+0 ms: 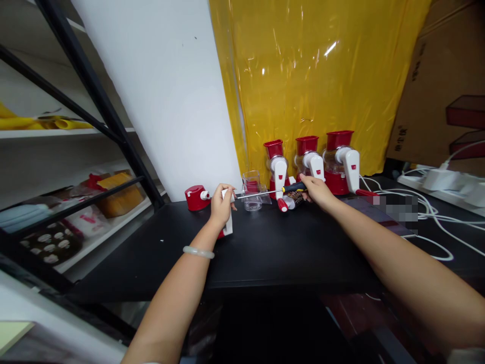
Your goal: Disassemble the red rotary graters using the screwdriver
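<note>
Head view, single frame. Black tabletop [265, 253]: matte, set against a white wall panel [170, 101] and a yellow plastic sheet [310, 76]. Left hand [221, 205]: clenched around a white handle piece [228, 222] with a red part showing below the palm, held upright just above the tabletop near its rear edge; a pale bangle [198, 252] sits on the wrist. Right hand [317, 191]: closed on the black-and-yellow grip of a screwdriver [271, 192], whose metal shaft runs level to the left, its tip at or just beside the top of the white handle piece; whether they touch cannot be told. Clear plastic cup [252, 189]: upright behind the shaft, between the two hands. Red cap with white knob [197, 197]: lying on the tabletop just left of the left hand. Small red-and-white part with a metal drum [290, 202]: lying on the tabletop beneath the right hand's fingers. Three red-and-white crank grinders [310, 162]: standing in a row along the yellow sheet, behind the right hand, white crank arms facing forward. White cables [428, 212] and power strips [443, 179]: at the right end of the tabletop. Cardboard box [447, 76]: far right, behind the cables. Black metal shelving [94, 131]: far left, holding packaged goods and yellow items.
</note>
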Demonstrator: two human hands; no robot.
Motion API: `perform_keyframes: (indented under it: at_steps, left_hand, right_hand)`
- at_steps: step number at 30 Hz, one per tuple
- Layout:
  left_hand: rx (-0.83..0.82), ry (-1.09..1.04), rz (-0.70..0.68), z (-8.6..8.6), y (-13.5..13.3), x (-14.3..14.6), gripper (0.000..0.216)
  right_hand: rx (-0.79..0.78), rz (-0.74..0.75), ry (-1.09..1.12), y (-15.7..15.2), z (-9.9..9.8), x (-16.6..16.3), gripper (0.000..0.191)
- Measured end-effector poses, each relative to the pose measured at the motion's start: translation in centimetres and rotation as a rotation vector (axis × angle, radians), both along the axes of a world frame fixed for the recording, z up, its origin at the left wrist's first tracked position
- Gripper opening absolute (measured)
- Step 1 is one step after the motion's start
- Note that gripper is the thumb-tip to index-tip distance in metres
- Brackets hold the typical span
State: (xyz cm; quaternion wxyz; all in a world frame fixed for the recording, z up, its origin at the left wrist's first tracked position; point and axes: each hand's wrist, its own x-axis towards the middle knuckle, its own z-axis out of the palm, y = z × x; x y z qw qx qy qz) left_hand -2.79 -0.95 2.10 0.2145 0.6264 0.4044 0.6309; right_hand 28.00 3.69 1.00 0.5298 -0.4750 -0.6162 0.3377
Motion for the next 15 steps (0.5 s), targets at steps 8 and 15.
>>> perform_keyframes:
  at_steps: [8, 15]
  left_hand:
    - [-0.075, -0.092, -0.02, 0.31, 0.12, 0.14, 0.022]
    - [-0.082, -0.095, -0.025, 0.3, 0.2, 0.02, 0.019]
  right_hand:
    - [-0.01, 0.07, 0.167, 0.36, -0.53, -0.43, 0.05]
    - [0.027, 0.105, 0.266, 0.54, -0.45, -0.31, 0.046]
